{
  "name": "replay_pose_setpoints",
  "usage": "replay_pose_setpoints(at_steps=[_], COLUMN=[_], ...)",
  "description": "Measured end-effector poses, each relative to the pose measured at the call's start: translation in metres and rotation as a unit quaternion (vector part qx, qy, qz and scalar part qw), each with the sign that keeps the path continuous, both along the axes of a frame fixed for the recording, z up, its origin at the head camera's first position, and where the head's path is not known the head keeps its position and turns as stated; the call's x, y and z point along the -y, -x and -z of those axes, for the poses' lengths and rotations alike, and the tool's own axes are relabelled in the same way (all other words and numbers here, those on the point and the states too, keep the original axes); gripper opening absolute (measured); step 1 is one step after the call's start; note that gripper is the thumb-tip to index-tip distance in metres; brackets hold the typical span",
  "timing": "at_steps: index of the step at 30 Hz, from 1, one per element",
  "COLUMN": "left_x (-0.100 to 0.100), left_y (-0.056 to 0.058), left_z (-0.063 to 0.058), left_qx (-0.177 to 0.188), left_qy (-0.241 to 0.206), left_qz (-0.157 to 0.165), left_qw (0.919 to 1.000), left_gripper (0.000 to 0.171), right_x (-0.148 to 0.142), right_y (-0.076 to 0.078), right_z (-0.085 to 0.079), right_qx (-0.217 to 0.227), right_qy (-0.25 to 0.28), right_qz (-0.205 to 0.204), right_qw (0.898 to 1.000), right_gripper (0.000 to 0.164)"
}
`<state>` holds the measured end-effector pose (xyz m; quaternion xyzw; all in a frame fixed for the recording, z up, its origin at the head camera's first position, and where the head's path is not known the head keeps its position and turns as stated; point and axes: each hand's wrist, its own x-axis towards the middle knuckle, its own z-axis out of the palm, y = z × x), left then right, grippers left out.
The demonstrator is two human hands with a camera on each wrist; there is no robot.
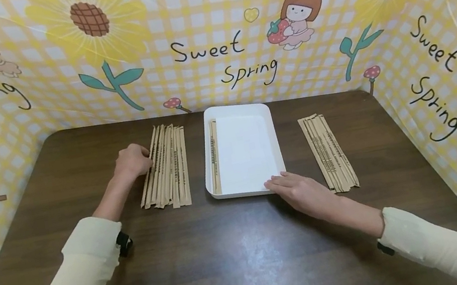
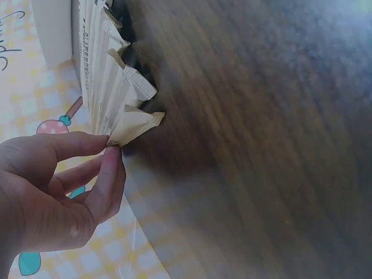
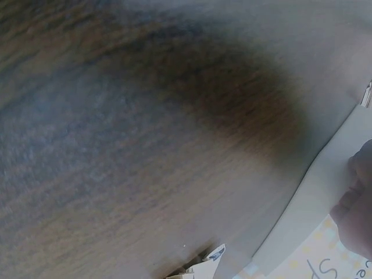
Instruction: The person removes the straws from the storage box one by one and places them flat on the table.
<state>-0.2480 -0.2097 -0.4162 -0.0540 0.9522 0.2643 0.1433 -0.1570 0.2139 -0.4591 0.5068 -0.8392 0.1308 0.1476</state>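
Observation:
Long, thin sticks in brown paper wrappers lie side by side in a left group (image 1: 169,168). At that group's outer left edge, my left hand (image 1: 133,160) pinches the end stick; the left wrist view shows thumb and fingertips on its paper wrapper (image 2: 135,125). A white rectangular tray (image 1: 246,154) stands in the middle, with wrapped sticks (image 1: 215,157) along its left inner wall. My right hand (image 1: 303,193) rests its extended fingers on the tray's near right corner. In the right wrist view, the hand (image 3: 357,212) is partly cut off beside the tray wall (image 3: 305,200).
A smaller group of wrapped sticks (image 1: 329,153) lies right of the tray, beyond the right hand. All of it stands on a dark wooden table (image 1: 239,257). A yellow checked cloth (image 1: 197,15) with printed figures rises behind and at both sides.

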Motion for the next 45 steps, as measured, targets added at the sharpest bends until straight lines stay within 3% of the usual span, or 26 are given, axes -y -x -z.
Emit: replay_pose_setpoints(at_steps=[14,29,37,45], left_x=[-0.007,-0.083,-0.119,-0.143], left_y=[0.002,0.004,0.008,0.008], left_z=[-0.005,-0.036,-0.041,-0.037], left_qx=[-0.019,-0.035,-0.034,-0.032], left_qy=[-0.006,-0.048,-0.057,-0.053], left_qz=[0.015,0.074,0.089,0.1], left_qw=[0.9997,0.9955,0.9938,0.9931], left_gripper=[0.049,0.057,0.058,0.059], right_x=[0.0,0.0,-0.001,-0.001], right_y=[0.001,0.0,0.001,0.002], right_z=[0.001,0.0,0.002,0.003], right_qx=[-0.003,0.005,0.002,-0.005], right_qy=[0.002,0.0,0.006,0.006], right_qz=[0.003,0.005,0.001,-0.002], right_qw=[1.0,1.0,1.0,1.0], right_gripper=[0.039,0.038,0.039,0.039])
